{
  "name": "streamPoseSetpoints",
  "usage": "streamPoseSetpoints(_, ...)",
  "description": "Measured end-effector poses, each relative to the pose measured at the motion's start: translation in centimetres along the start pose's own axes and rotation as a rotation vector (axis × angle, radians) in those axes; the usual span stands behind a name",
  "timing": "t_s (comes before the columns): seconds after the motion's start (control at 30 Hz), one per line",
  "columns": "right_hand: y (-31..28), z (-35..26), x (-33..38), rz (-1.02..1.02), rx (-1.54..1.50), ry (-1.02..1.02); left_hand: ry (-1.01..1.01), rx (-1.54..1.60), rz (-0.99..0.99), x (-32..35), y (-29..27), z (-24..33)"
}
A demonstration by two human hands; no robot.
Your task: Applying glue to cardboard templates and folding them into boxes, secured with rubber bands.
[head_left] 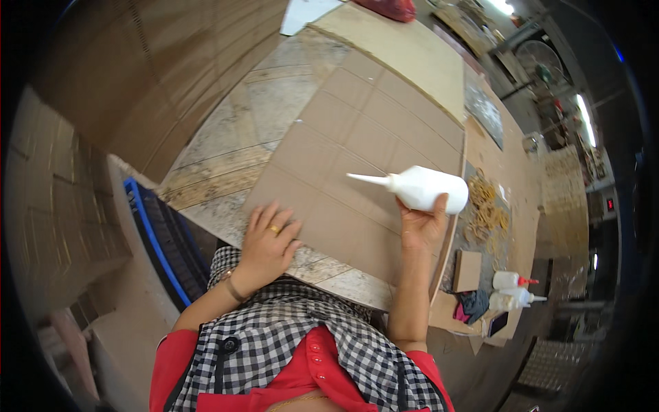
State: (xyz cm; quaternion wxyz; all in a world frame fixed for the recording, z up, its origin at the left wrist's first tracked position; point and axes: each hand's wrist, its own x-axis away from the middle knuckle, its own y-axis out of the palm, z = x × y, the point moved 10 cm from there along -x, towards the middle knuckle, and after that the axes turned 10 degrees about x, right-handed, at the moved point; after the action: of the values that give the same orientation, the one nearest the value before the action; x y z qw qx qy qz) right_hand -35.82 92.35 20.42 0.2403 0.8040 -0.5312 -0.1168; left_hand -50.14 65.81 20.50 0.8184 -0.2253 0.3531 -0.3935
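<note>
My right hand [423,223] grips a white squeeze bottle [431,189] with a long thin nozzle. The bottle lies nearly level above a brown cardboard sheet [343,158], its nozzle pointing left. Crease lines run across the sheet, which rests flat on the worktable. My left hand [270,240] lies spread on the sheet's near left corner, a ring on one finger, holding nothing.
Stained boards [240,113] cover the tabletop at left. To the right lie a heap of rubber bands [489,209], a small cardboard block [467,270], more squeeze bottles [511,298], a dark cloth [473,305] and a phone [498,323]. A blue-rimmed crate [159,247] stands at lower left.
</note>
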Motion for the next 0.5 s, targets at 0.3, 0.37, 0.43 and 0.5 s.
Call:
streamPoseSetpoints(0.3,11.4,5.1,2.2,-0.219,0.354,-0.2,-0.001,0.008,0.023,0.3,-0.1,-0.2)
streamPoseSetpoints(0.37,12.5,5.0,2.4,-0.241,0.408,-0.26,-0.004,0.012,0.015,0.4,0.0,-0.3)
streamPoseSetpoints(0.43,13.8,4.5,2.8,-0.268,0.478,-0.321,-0.008,0.018,-0.001,0.4,0.2,-0.4)
streamPoseSetpoints(0.5,14.3,4.7,2.7,-0.288,0.518,-0.325,-0.014,0.02,0.004,0.4,0.1,-0.5)
